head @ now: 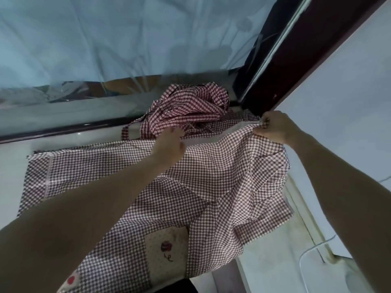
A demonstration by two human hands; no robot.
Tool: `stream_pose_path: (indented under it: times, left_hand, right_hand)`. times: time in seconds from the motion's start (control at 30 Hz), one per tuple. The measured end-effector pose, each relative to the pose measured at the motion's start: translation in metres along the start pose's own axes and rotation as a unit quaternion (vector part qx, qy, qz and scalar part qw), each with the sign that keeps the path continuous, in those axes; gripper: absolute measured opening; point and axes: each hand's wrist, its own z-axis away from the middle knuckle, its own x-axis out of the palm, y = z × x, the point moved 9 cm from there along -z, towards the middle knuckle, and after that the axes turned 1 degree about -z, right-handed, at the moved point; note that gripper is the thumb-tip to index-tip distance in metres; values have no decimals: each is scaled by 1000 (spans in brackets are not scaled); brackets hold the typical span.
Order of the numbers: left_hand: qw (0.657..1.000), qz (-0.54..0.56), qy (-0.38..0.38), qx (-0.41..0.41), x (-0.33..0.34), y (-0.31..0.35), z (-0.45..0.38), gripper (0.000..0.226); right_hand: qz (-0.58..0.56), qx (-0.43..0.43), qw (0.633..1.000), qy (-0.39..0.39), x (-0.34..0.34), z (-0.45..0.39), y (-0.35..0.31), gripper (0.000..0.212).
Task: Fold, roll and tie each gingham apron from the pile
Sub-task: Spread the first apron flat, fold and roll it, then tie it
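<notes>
apron [131, 172] spread flat for folding | right hand [273, 129] pinches top edge, lifting it | left hand [169, 142] grip unclear, at same edge | pile [188, 108] behind

White, glossy table [12, 166] runs across the middle of the frame, bare surface showing at far left and as a strip along the upper left. Dark trim edges its far side.

Directly on it:
- Spread gingham apron [101, 166], small red-brown and white check, laid mostly flat from mid-left to lower centre. Its right part is lifted off the surface and hangs past the table's right edge. A pale dotted patch pocket [167, 250] with a red embroidered motif sits at lower centre.
- Pile of gingham aprons [190, 106], crumpled, darker red check, at upper centre against the far corner, touching the spread apron's far edge. A narrow strap [127, 130] trails from it at left.
</notes>
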Motion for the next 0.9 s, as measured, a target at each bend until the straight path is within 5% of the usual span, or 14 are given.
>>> stream_pose_path:
  times: [0.1,0.27,0.4,0.53,0.67,0.9]
  left_hand:
    - [986,30,11,161,-15,109,-3,44]
    - [973,-25,-38,224,-8,195,-11,61]
    - [972,-56,-128,187,10,215,-37,50]
    - [979,-36,-119,161,8,214,-53,22]
    - [979,-32,-125,156,11,212,-60,18]
    - [980,-61,-144,121,22,208,-74,22]
  right_hand:
    - [-2,-17,1000,-3,-6,16,-18,28]
    - [-10,-73,997,-34,-10,25,-35,24]
    - [-56,-125,988,-73,-24,27,-39,24]
    - [-6,-128,974,-184,-24,22,-9,24]
    - [37,-61,953,-294,-6,12,48,33]
    - [-122,20,965,-233,-38,-2,105,22]
